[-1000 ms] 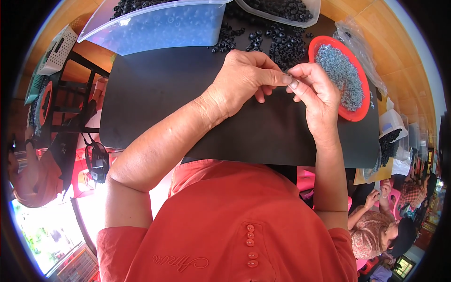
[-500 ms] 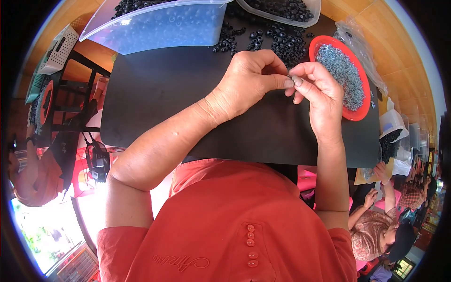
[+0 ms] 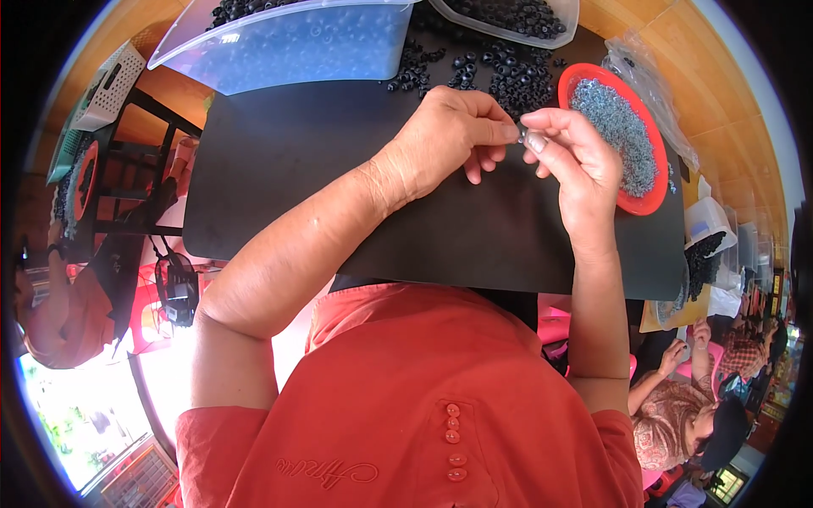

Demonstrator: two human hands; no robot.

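Note:
Above the black tabletop [image 3: 457, 245] my two hands meet fingertip to fingertip. My left hand [image 3: 461, 127] pinches with thumb and forefinger, its other fingers curled below. Facing it, my right hand [image 3: 580, 157] also pinches with thumb and forefinger. A tiny dark, glinting piece [image 3: 522, 134] shows between the fingertips; its kind is too small to tell. Just beyond the hands lies a heap of small black round parts [image 3: 517, 80], several with holes. Beside my right hand stands a red oval bowl [image 3: 650, 203] filled with small silvery metal pieces [image 3: 622, 127].
A large translucent bin [image 3: 313, 55] with black parts stands at the back left, and a smaller clear tub [image 3: 508, 34] at the back. Clear plastic bags [image 3: 648, 85] lie beyond the bowl. Another person [image 3: 677, 415] sits at the right; someone else [image 3: 72, 313] is at the left.
My left hand has turned slightly, and its lower fingers now show beneath the thumb. The fingertips stay together at nearly the same spot. The person at the right has lowered one hand.

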